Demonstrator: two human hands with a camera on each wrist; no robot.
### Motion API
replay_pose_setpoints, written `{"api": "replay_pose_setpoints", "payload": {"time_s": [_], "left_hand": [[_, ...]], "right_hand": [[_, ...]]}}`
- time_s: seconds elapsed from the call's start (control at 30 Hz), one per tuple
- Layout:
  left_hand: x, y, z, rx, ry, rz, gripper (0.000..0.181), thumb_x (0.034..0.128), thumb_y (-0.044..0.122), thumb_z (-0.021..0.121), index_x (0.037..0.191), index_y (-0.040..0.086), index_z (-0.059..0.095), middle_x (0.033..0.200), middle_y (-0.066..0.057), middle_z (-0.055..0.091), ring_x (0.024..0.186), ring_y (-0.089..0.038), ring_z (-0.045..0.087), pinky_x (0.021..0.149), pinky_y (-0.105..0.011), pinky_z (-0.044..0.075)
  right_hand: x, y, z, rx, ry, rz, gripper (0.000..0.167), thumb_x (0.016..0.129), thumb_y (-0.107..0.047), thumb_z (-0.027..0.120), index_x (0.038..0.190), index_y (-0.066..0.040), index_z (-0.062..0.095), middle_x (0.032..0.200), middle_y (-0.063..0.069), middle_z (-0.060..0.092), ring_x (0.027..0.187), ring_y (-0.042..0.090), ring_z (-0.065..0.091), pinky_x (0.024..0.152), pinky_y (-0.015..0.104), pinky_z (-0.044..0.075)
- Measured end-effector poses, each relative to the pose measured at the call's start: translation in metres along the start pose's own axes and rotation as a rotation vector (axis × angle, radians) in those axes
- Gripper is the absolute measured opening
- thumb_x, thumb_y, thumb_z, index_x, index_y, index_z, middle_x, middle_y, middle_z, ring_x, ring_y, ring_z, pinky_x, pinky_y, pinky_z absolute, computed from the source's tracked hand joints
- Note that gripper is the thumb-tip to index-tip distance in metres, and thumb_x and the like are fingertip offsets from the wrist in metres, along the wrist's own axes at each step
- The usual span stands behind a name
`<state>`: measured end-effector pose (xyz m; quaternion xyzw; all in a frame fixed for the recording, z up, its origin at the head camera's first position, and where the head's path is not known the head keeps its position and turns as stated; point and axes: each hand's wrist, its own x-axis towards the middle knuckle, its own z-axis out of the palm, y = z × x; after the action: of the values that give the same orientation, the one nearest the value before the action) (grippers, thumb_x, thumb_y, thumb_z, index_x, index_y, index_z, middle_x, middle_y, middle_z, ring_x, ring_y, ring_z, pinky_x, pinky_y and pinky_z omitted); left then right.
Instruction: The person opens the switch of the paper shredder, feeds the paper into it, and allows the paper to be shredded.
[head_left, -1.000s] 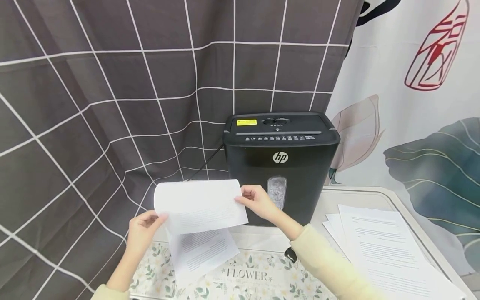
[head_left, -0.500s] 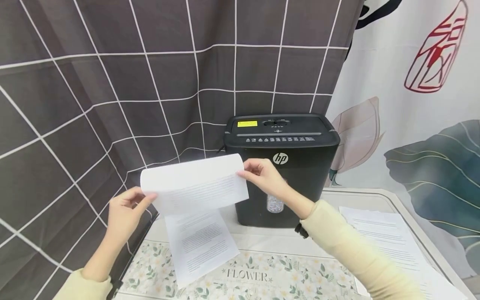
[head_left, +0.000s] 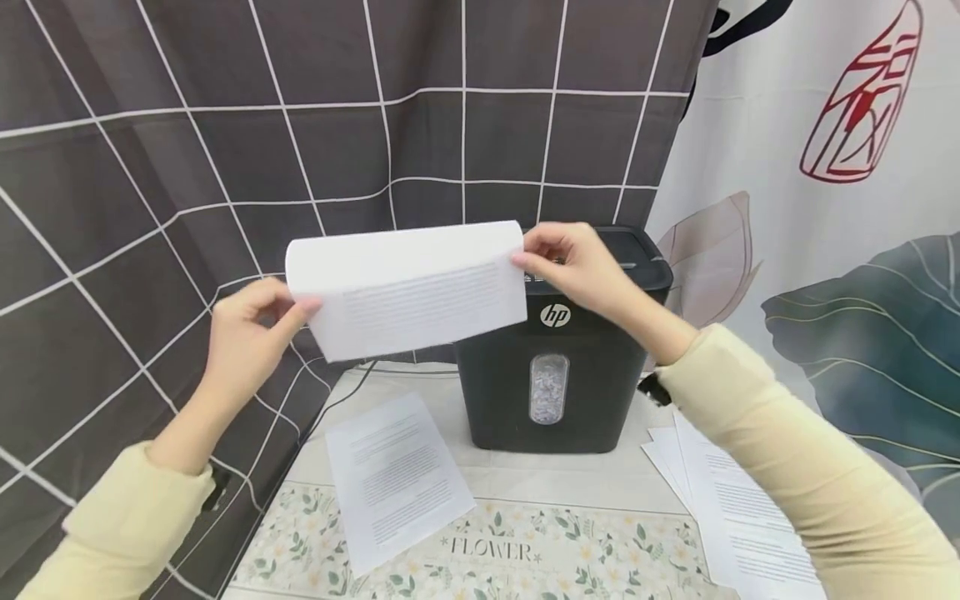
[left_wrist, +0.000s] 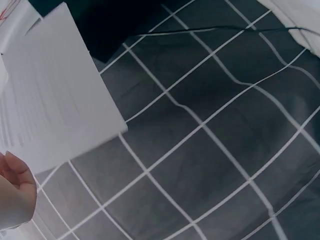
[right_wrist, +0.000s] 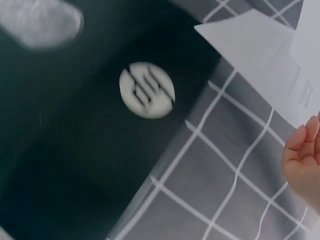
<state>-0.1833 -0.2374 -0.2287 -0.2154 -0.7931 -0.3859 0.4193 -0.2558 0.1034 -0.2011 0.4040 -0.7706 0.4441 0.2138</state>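
Observation:
A folded or curled sheet of printed paper (head_left: 408,287) hangs in the air between both hands, its bend at the top. My left hand (head_left: 251,333) pinches its left end between thumb and fingers. At the other end my right hand (head_left: 573,262) pinches it too, in front of the top of a black HP paper shredder (head_left: 487,375). The sheet covers the left part of the shredder's top. In the left wrist view the paper (left_wrist: 65,95) spreads out beyond the left hand (left_wrist: 17,192). The right wrist view has the right hand (right_wrist: 302,160) at the paper's edge.
A second printed sheet (head_left: 405,479) lies on the table below the held one. More printed sheets (head_left: 738,517) lie at the right, partly behind the right sleeve. A dark cable (head_left: 341,400) runs left of the shredder. Shreds show in its window (head_left: 549,389). A checked curtain (head_left: 420,50) hangs behind.
Both hands have lifted the held paper up from the table to the height of the shredder's top. The sheet beneath now shows whole. The right hand has also moved right.

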Motion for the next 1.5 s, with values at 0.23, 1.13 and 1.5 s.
{"api": "replay_pose_setpoints", "payload": {"time_s": [0.23, 1.13, 1.5], "left_hand": [[0.036, 0.002, 0.028, -0.042, -0.037, -0.012, 0.013, 0.0774, 0.001, 0.074, 0.074, -0.007, 0.065, 0.062, 0.013, 0.041, 0.054, 0.0, 0.035, 0.048, -0.014, 0.027], [0.13, 0.001, 0.149, 0.047, -0.333, -0.053, 0.021, 0.085, 0.018, 0.07, 0.075, 0.001, 0.066, 0.05, 0.004, 0.031, 0.049, -0.008, 0.029, 0.052, -0.023, 0.023], [0.121, -0.019, 0.169, 0.07, -0.415, -0.182, 0.021, 0.0845, 0.018, 0.07, 0.085, -0.003, 0.071, 0.048, 0.006, 0.033, 0.047, -0.006, 0.03, 0.05, -0.021, 0.023]], "right_hand": [[0.007, 0.001, -0.04, -0.147, 0.069, -0.03, 0.008, 0.082, -0.003, 0.07, 0.079, 0.002, 0.065, 0.068, -0.007, 0.05, 0.059, 0.005, 0.045, 0.057, 0.016, 0.037], [-0.007, 0.054, -0.117, -0.39, 0.241, 0.206, 0.013, 0.084, -0.004, 0.068, 0.085, 0.009, 0.066, 0.058, -0.028, 0.047, 0.051, -0.002, 0.036, 0.05, 0.014, 0.029], [-0.015, 0.087, -0.102, -0.473, 0.169, 0.268, 0.012, 0.085, -0.005, 0.067, 0.084, 0.007, 0.066, 0.066, 0.01, 0.057, 0.051, 0.004, 0.037, 0.048, 0.017, 0.029]]}}
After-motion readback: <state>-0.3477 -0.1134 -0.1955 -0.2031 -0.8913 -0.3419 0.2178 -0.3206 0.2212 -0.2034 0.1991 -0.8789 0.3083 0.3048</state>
